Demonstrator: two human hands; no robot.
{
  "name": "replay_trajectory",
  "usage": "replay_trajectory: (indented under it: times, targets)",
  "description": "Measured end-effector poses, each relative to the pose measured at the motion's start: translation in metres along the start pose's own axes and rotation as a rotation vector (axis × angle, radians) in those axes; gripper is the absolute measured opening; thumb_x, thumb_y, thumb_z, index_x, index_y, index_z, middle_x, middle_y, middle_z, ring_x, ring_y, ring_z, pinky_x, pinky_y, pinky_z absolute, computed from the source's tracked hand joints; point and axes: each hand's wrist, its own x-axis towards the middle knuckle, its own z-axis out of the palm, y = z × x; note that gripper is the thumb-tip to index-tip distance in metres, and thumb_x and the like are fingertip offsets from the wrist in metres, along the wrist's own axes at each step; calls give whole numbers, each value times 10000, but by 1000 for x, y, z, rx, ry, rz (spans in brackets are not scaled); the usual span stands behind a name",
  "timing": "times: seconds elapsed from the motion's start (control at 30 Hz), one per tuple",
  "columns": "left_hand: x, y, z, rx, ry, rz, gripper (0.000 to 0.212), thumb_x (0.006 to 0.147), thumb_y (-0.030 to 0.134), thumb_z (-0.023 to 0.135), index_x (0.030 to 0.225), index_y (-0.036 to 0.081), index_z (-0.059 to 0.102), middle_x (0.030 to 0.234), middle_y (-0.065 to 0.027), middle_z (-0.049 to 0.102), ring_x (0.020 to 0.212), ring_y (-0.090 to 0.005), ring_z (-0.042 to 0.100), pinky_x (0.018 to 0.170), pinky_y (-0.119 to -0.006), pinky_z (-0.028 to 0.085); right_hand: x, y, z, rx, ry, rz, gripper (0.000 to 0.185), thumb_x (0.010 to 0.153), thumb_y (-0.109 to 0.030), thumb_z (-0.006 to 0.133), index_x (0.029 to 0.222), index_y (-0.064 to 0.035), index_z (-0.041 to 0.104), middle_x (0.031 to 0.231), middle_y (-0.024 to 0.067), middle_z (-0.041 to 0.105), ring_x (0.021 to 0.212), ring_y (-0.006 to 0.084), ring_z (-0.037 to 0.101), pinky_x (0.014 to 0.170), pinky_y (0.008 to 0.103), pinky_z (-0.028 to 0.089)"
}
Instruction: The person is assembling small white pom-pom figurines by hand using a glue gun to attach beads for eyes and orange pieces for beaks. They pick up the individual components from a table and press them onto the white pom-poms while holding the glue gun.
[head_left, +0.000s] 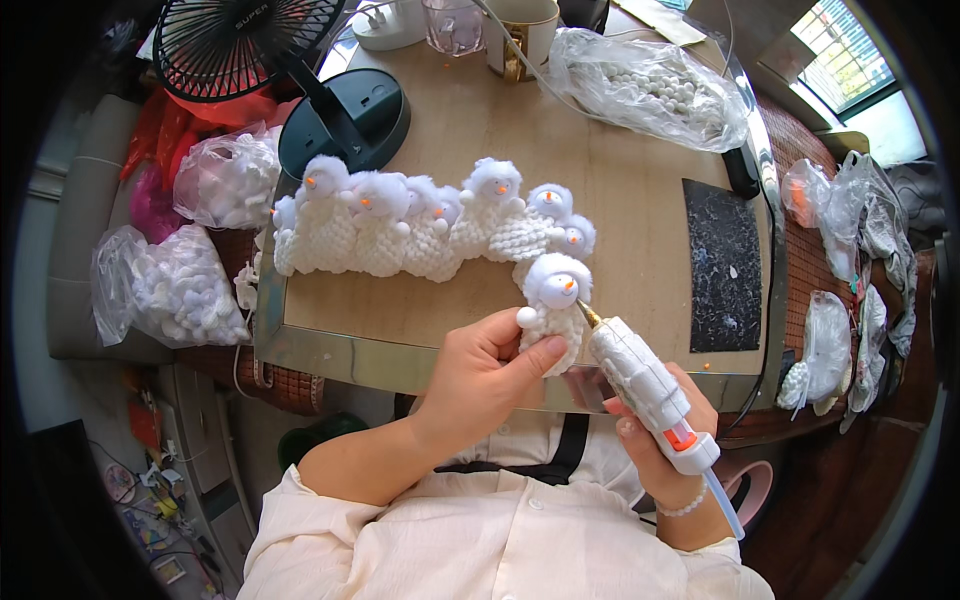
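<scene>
My left hand (480, 367) grips a small white knitted snowman (556, 315) by its body, above the table's near edge. It has a fluffy white cap, an orange nose, and a white ball at its left side in the picture. My right hand (667, 442) holds a white hot glue gun (645, 375) with a wrapped barrel and a glue stick out of its back. The gun's metal tip is at the right side of the snowman's head; whether it touches cannot be told. Behind, several finished-looking snowmen (390, 232) stand in an uneven row.
A black fan (345, 120) stands at the back left of the table (375, 307). A cup (521, 34), a glass (454, 26) and a bag of white balls (652, 90) lie farther back. A dark mat (724, 266) is right; filled bags (180, 289) sit left.
</scene>
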Motion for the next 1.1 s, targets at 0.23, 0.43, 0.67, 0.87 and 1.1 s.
replay_trajectory:
  times: [0.23,0.43,0.67,0.87,1.1]
  targets:
    - [0,0,-4,19,-18,-7,196,889,89,598,1046,-28,598,881,-13,613,753,-46,524,621,-199,431,2,1,0,-150,-36,-116,145,738,-130,684,796,-6,636,729,100,616,655,267,586,594,334,474]
    - [1,0,-4,12,-5,-13,201,890,90,595,1052,-29,598,888,-16,615,757,-45,523,628,-198,433,5,-4,2,-161,-8,-116,146,678,-77,733,728,-24,606,661,85,599,605,281,586,556,343,479]
    - [-2,2,-7,-97,2,-87,227,886,77,586,1084,-33,591,862,-54,636,699,-65,580,577,-198,470,-4,3,-13,541,-72,295,397,712,4,659,1099,10,570,987,108,616,843,212,637,703,302,505]
    - [-6,19,-7,-322,-213,-409,253,872,137,603,1057,-36,599,705,-23,551,474,-29,365,404,-188,274,30,22,3,562,64,161,297,773,-80,654,988,-84,450,1236,203,492,1089,290,539,869,385,458]
    - [-9,24,-6,-381,-318,-551,220,867,120,610,1017,-41,617,708,-39,554,489,-40,403,414,-189,280,36,17,11,824,-140,218,436,829,-165,673,1186,-52,449,1194,124,525,1029,181,531,884,322,441]
